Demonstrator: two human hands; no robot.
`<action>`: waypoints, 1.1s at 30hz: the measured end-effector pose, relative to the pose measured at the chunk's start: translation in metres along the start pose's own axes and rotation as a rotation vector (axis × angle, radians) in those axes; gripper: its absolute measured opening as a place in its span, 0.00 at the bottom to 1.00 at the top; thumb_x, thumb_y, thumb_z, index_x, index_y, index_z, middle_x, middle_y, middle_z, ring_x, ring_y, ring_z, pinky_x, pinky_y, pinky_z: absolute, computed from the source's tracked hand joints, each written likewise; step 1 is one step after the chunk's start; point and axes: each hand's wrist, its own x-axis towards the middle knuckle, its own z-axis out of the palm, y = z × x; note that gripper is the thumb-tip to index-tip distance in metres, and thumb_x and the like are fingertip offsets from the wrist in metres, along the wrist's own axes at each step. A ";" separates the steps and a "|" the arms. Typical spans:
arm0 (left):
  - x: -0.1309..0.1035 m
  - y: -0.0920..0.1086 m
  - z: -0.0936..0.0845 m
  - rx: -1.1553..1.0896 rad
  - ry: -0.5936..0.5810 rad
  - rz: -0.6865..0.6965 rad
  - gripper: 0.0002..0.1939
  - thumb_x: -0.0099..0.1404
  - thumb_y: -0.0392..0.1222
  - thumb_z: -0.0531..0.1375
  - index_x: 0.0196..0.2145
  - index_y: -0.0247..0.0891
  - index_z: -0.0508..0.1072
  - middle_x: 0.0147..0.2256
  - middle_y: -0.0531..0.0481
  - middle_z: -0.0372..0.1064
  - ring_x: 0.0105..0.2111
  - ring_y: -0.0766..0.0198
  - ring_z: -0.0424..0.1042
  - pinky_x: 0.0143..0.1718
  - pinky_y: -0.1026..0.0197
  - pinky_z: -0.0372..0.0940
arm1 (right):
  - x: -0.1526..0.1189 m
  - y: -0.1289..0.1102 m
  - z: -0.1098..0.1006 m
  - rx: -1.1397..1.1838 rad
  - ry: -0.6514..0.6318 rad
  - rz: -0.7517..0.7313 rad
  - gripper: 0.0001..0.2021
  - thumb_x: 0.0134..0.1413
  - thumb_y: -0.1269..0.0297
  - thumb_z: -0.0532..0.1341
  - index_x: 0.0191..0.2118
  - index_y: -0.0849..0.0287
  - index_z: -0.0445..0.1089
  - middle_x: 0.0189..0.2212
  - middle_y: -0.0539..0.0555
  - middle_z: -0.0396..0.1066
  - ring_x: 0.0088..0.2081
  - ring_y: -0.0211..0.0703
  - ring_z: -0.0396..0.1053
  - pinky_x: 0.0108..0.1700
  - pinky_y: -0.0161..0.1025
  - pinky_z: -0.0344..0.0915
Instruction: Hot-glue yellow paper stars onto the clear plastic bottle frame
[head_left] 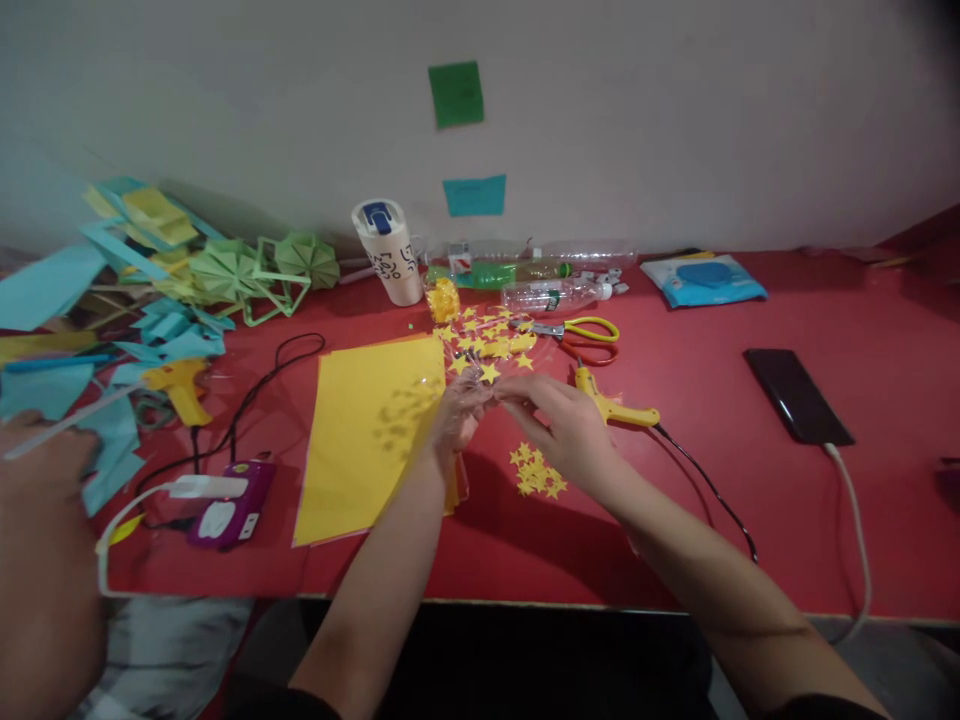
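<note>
And there's bold dark lettering running down the white cup (396, 268), large strokes, but no word comes out surely! Over to the clear bottle (529, 297): a dark green label (553, 299), its print too small to read. A pale label (460, 258) sits behind, just a blur from here!

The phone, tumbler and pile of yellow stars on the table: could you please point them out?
Phone (798, 397): head view, dark screen.
Tumbler (393, 262): head view, white side.
Pile of yellow stars (537, 475): head view, middle.
</note>
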 end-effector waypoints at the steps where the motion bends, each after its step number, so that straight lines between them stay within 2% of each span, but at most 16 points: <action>1: 0.000 0.000 0.000 0.001 0.001 0.000 0.18 0.38 0.37 0.73 0.27 0.38 0.71 0.25 0.56 0.69 0.25 0.68 0.69 0.31 0.63 0.63 | -0.001 0.000 0.001 0.015 0.008 0.011 0.10 0.61 0.75 0.56 0.45 0.60 0.72 0.38 0.55 0.79 0.39 0.38 0.77 0.38 0.35 0.73; 7: 0.000 0.001 0.000 -0.003 -0.001 0.001 0.19 0.37 0.39 0.74 0.27 0.41 0.71 0.25 0.56 0.70 0.25 0.67 0.68 0.30 0.63 0.63 | -0.001 0.000 0.004 0.080 0.029 0.004 0.10 0.61 0.75 0.56 0.43 0.58 0.71 0.37 0.53 0.78 0.39 0.37 0.76 0.39 0.34 0.73; 13: -0.001 0.001 0.001 -0.007 -0.011 -0.004 0.18 0.37 0.40 0.73 0.24 0.39 0.70 0.25 0.55 0.71 0.26 0.67 0.70 0.31 0.63 0.64 | -0.004 0.001 0.006 0.093 0.047 0.034 0.08 0.61 0.72 0.57 0.43 0.56 0.70 0.35 0.51 0.78 0.36 0.36 0.77 0.38 0.34 0.72; 16: -0.001 0.001 0.001 0.014 -0.040 -0.011 0.18 0.37 0.42 0.74 0.23 0.38 0.70 0.22 0.56 0.69 0.23 0.67 0.68 0.30 0.62 0.64 | -0.007 0.003 0.008 0.087 0.073 0.066 0.08 0.61 0.71 0.58 0.44 0.56 0.69 0.35 0.52 0.78 0.34 0.37 0.77 0.37 0.33 0.72; 21: -0.002 0.001 -0.001 0.055 -0.070 0.007 0.18 0.38 0.46 0.75 0.20 0.41 0.69 0.19 0.56 0.65 0.23 0.64 0.67 0.29 0.59 0.63 | -0.007 0.002 0.009 0.031 0.090 0.023 0.06 0.61 0.71 0.56 0.41 0.56 0.70 0.31 0.51 0.78 0.31 0.36 0.76 0.33 0.32 0.70; 24: -0.001 0.002 -0.001 0.063 -0.069 0.011 0.19 0.38 0.47 0.75 0.21 0.41 0.69 0.18 0.57 0.62 0.22 0.64 0.67 0.28 0.59 0.62 | -0.005 0.000 0.008 0.004 0.099 0.009 0.05 0.62 0.71 0.57 0.40 0.57 0.69 0.32 0.51 0.79 0.33 0.36 0.77 0.34 0.31 0.72; 28: -0.001 0.002 0.001 0.019 -0.040 0.006 0.20 0.36 0.44 0.75 0.21 0.40 0.68 0.18 0.58 0.63 0.19 0.69 0.64 0.25 0.62 0.61 | -0.005 -0.002 0.007 -0.006 0.102 0.004 0.05 0.62 0.70 0.57 0.40 0.58 0.70 0.32 0.51 0.79 0.33 0.35 0.78 0.35 0.30 0.73; 33: -0.001 0.001 0.000 -0.020 -0.010 -0.010 0.19 0.37 0.39 0.73 0.24 0.38 0.69 0.21 0.58 0.67 0.22 0.70 0.67 0.29 0.64 0.62 | -0.004 -0.004 0.007 -0.013 0.123 0.013 0.04 0.62 0.70 0.58 0.39 0.57 0.71 0.31 0.50 0.80 0.32 0.35 0.78 0.34 0.31 0.73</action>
